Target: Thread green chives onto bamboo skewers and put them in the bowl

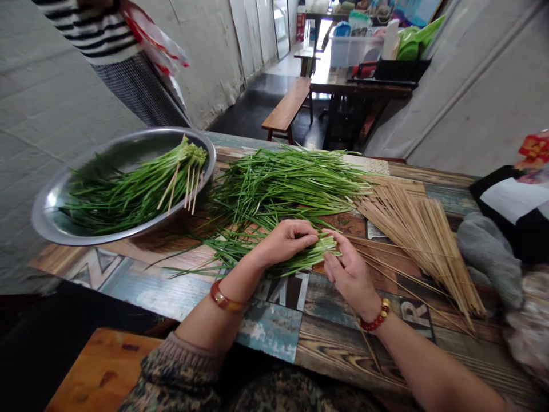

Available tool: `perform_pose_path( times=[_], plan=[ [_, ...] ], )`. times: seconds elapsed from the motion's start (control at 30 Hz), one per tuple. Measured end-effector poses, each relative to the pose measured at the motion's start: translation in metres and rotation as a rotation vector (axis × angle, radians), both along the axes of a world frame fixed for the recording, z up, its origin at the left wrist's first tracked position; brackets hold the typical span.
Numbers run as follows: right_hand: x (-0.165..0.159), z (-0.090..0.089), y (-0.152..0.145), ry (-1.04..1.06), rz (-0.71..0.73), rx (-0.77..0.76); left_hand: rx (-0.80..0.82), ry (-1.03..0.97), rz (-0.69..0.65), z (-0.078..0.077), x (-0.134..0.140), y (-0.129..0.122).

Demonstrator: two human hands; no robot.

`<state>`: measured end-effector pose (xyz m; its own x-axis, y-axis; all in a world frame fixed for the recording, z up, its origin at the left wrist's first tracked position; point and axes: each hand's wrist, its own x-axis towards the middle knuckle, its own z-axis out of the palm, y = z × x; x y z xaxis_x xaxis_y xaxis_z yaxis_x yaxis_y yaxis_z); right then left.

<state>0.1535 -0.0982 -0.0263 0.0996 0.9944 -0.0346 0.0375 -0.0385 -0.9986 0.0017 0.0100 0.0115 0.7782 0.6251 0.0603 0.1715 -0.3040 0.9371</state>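
A small bunch of garlic chives (300, 262) lies across the near middle of the table, its pale cut ends to the right. My left hand (288, 241) is closed over the stalks, thumb and fingers pressing near the ends. My right hand (349, 268) pinches the pale ends, fingertips close to the left thumb. Whether a skewer is between the fingers I cannot make out. Behind my hands lies a larger pile of loose chives (291, 180). To the right, bamboo skewers (422, 246) are fanned out, and a few stray ones reach toward my right hand.
A steel basin (47, 214) at the left holds chive bundles with skewers through them. A grey cloth-like item (489, 252) sits at the right edge. Beyond the table are a wooden bench (289, 106) and another table with containers. A person in a striped top (92, 34) stands behind the basin.
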Motion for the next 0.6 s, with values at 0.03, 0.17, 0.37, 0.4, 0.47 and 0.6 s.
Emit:
perform_pose_path(
  times=[0.03,0.17,0.37,0.4,0.47,0.6],
  plan=[
    [0.000,0.001,0.000,-0.002,0.003,-0.006,0.010,0.006,-0.008,0.000,0.000,0.000],
    [0.000,0.003,0.000,-0.009,0.013,-0.025,0.043,0.034,-0.020,0.001,0.002,-0.002],
    [0.003,0.000,0.006,0.045,0.012,-0.015,-0.030,0.007,0.047,0.000,0.002,-0.003],
    [0.003,0.000,0.007,0.063,0.009,-0.011,-0.041,0.001,0.055,0.000,0.002,-0.002],
    [0.004,0.001,0.009,0.081,0.008,-0.005,-0.066,-0.007,0.053,-0.001,0.002,-0.001],
    [0.005,0.005,0.007,0.056,0.015,-0.011,-0.130,0.011,0.075,0.001,0.004,-0.002]
  ],
)
